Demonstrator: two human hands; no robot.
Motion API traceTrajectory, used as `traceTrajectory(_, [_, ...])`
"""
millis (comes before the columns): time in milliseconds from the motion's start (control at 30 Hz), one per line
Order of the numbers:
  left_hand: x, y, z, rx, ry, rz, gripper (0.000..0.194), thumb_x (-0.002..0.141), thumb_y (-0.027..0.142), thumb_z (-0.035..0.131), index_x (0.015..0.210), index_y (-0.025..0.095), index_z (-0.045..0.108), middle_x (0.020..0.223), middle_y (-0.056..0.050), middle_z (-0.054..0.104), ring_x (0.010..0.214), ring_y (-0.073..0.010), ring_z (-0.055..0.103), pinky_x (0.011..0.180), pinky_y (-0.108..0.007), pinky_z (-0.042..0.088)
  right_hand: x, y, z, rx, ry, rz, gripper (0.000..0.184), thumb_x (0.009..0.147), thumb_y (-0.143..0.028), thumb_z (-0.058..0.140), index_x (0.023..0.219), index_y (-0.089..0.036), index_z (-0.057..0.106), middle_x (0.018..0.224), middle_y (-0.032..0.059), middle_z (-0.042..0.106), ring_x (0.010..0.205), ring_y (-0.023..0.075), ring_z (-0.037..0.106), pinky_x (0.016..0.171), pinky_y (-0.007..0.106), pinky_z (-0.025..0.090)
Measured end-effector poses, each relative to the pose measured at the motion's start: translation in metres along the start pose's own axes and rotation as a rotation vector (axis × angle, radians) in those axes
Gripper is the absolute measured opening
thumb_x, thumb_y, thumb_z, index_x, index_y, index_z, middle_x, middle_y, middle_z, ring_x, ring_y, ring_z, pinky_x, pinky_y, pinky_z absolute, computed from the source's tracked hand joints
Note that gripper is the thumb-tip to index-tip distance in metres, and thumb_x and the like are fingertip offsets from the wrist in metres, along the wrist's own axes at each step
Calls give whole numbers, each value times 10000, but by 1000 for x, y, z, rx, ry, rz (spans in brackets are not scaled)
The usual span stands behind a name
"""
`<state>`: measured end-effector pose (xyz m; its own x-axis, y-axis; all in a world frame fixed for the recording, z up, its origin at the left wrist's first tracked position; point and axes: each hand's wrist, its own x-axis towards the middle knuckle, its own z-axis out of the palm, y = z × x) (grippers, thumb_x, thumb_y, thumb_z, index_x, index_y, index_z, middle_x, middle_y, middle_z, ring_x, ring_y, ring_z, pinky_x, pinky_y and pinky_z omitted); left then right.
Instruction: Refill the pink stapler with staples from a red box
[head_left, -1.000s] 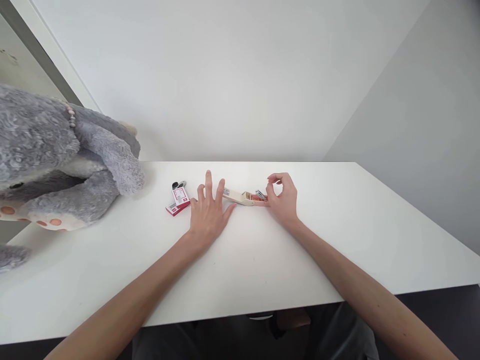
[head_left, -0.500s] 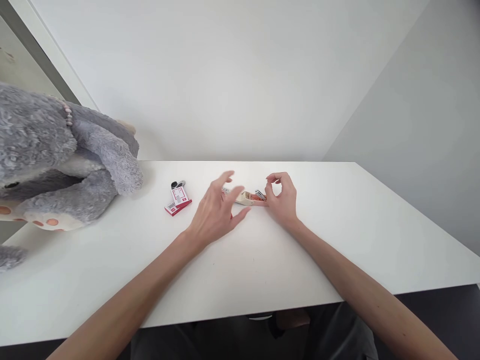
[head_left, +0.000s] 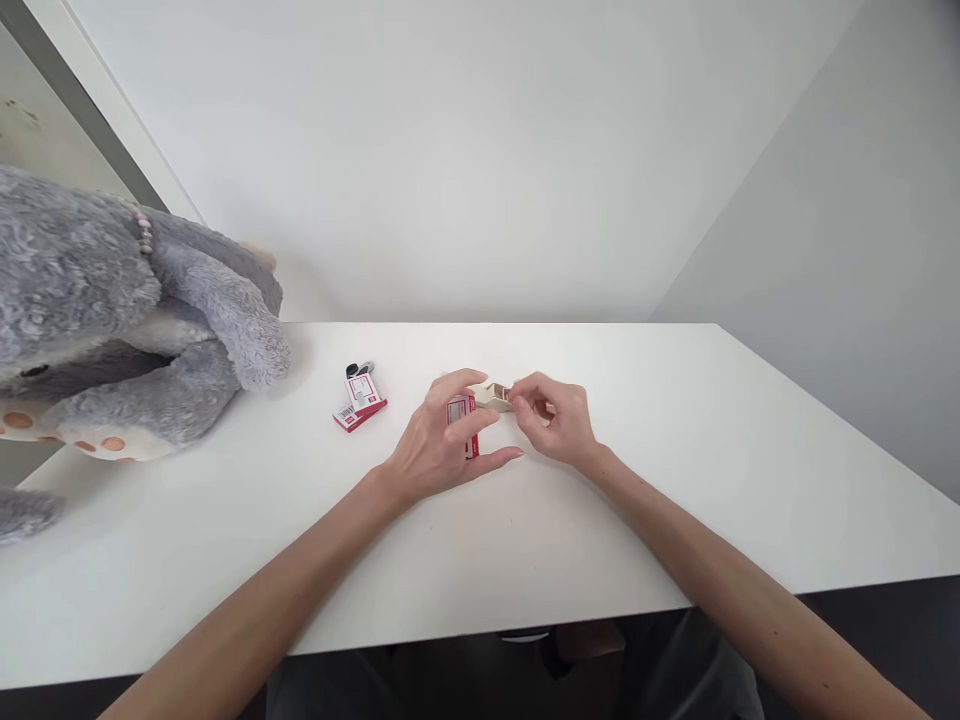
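A small cream stapler (head_left: 496, 397) lies on the white table between my hands, its right part covered. Fingers pinched together, my right hand (head_left: 553, 417) is right at that covered end; what sits between the fingertips is hidden. My left hand (head_left: 442, 437) hovers just left of the stapler with thumb and fingers spread apart, holding nothing. Partly beneath its fingers shows a red-and-white small box (head_left: 472, 440). Whether the left fingers touch the box I cannot tell.
Two more red-and-white boxes (head_left: 364, 396) overlap on the left of the table (head_left: 525, 560). Behind them lies a small black-and-grey item (head_left: 358, 369). A big grey plush toy (head_left: 225, 300) takes up the far left, and a white wall (head_left: 465, 180) stands behind.
My right hand has come down and left over the stapler's right end, hiding its metal part. My left hand has shifted slightly down and right, and the box under it shows more.
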<state>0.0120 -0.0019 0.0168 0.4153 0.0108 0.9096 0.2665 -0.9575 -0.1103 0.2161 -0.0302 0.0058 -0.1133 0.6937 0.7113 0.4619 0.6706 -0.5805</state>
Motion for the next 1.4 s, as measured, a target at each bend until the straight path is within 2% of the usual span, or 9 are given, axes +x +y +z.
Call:
traceTrajectory(100, [-1,2,-1,-4,-21,-5,546,861,524,803,1211,300,448,1328,-100,431,1132,-235,612,852,-460,661,-2,-8,2,142,-270,148,170,970,-307,576,842,-220,646,559,-52,590,467,94,465,493,249,355])
traceTrajectory(200, [-2,3,-1,-22,-64,-29,524,859,551,795,1188,310,466,1308,-88,430,1134,-232,607,864,-452,651,0,-14,4,343,-524,353,229,1006,-410,574,1048,-216,687,641,-30,672,527,125,598,520,246,438])
traceTrajectory(333, [-2,3,-1,-95,-56,-8,533,832,525,829,1164,308,473,1334,-84,432,1168,-246,604,897,-462,631,3,-18,7,611,-658,509,279,1001,-497,605,1031,-227,667,776,6,731,692,192,740,577,278,526])
traceTrajectory(500, [1,6,-1,-119,-101,-30,479,876,494,795,1182,320,469,1313,-77,429,1153,-231,609,885,-431,638,5,-13,8,790,-645,556,253,959,-454,703,1026,-211,687,721,-13,671,635,158,666,589,281,515])
traceTrajectory(667, [1,9,-2,-102,-64,-101,766,795,488,873,1360,272,403,1376,-150,451,1223,-281,595,934,-474,609,6,-3,7,931,-539,609,324,955,-465,714,1153,-210,692,792,1,657,584,121,600,519,248,451])
traceTrajectory(767, [0,8,-3,-90,-67,-201,819,784,471,887,1394,283,373,1412,-169,509,1320,-319,558,981,-520,571,7,1,5,1003,-476,638,341,952,-487,708,1159,-217,700,878,29,689,610,114,575,529,242,442])
traceTrajectory(900, [0,7,-3,-116,-95,-282,758,826,419,865,1378,304,358,1402,-153,595,1303,-305,604,1020,-553,531,8,4,4,1040,-444,660,346,950,-504,695,1133,-211,716,989,67,720,610,110,538,522,248,404])
traceTrajectory(1233, [0,10,0,-210,-94,-343,718,865,308,829,1385,285,335,1368,-158,594,1304,-302,603,1022,-551,538,8,6,4,1067,-423,656,305,947,-473,689,1060,-194,731,813,25,665,587,110,488,511,248,394])
traceTrajectory(1400, [-3,12,1,-262,-82,-465,491,999,270,637,1378,258,326,1318,-148,588,1247,-262,617,1043,-542,518,8,6,4,1069,-427,674,289,943,-473,688,988,-189,717,765,6,630,576,107,502,503,241,409])
